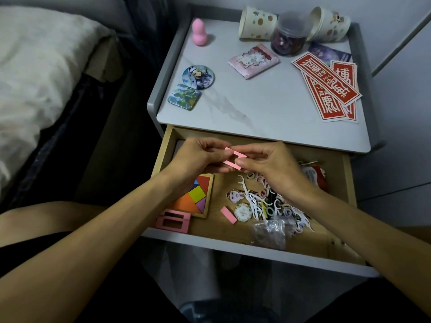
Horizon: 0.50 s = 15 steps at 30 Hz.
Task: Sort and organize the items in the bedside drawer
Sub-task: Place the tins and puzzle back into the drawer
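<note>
Looking down from the head view, we log the following.

Grip: the left hand [198,157] and right hand [268,164] meet above the back of the open drawer [347,180]. Both pinch one pink frame [236,153], thumb and fingertips curled on opposite ends. It is held clear of the drawer floor.

Drawer contents:
- a tangram [197,199] in a wooden tray at the left, its upper part hidden by the left wrist
- two more pink frames [173,220] at the front left corner, touching the tangram's tray
- a pink block [228,215] lying loose near the middle
- a bunny sticker [235,196] and a round white token [242,212] just beside the block
- a tangled heap of floss picks [271,202] to the right, partly under the right forearm
- a clear bag [270,231] at the front, contents unclear
- a red packet [314,178] at the back right, mostly hidden behind the right hand

Nightstand top [256,113]:
- two paper cups [256,23] lying on their sides at the back
- a lidded jar [290,36] standing between the cups, dark contents unidentified
- a pink gourd shape [199,32], upright
- a round badge [198,76] touching a square badge [184,97]
- a pink sachet [254,60]
- overlapping red stickers [326,82] covering part of a purple card [331,53]

A bed [35,66] is cut off at the left.
</note>
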Tool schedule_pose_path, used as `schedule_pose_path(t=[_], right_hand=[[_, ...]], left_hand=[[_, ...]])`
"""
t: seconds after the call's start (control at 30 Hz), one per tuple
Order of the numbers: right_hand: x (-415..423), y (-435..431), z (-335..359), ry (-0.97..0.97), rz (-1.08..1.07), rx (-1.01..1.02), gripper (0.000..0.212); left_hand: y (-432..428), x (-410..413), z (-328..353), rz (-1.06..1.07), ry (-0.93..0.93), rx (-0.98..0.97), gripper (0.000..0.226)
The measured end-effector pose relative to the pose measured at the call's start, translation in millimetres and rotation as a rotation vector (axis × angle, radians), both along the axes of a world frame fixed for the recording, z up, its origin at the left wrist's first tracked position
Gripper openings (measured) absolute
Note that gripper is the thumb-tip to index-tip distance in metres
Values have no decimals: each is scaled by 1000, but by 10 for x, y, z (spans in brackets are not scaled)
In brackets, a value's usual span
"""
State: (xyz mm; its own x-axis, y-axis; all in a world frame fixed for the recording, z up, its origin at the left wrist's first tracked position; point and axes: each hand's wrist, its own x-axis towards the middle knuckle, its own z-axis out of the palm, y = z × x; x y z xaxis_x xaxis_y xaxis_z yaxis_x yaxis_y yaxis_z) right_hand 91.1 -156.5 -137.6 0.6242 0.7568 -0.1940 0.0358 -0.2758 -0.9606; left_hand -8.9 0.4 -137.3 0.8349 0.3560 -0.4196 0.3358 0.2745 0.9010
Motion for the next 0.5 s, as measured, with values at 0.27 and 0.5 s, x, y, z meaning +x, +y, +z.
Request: schedule_pose_path(t=[0.27,0.5], right_hand=[[-61,46,-145,-110,-40,-86,20],[-390,31,-534,-766,508,-713,36]], left_hand=[[144,-1,31,25,28,316,14],[303,-17,69,58,55,370,16]])
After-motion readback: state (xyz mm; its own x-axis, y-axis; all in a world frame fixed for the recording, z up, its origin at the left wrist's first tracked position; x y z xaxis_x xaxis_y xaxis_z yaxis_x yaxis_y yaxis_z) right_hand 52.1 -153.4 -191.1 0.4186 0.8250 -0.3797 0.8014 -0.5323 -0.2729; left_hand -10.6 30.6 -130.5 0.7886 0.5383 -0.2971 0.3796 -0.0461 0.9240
